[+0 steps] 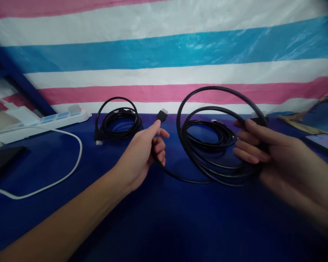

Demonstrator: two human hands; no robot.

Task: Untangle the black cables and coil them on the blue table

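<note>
A black HDMI cable [179,123] runs between my two hands. My left hand [146,145] is closed around one end of it, the thumb by the black plug [161,115], whose metal tip points up and away. From there a single strand sags to the right into large loose loops. My right hand [258,143] grips these loops together, slightly blurred, with a second black plug [260,119] by its fingers. Behind the loops lies another coiled black cable [207,145] on the blue table. A further coiled black cable [120,125] rests left of my left hand, its plug facing me.
At the left stand a white power strip [68,117] with a white adapter [26,115], a looping white cord [78,160] and a dark flat object [5,160]. A phone [324,142] lies at the right edge. A striped plastic sheet [153,54] hangs behind the blue table [164,225].
</note>
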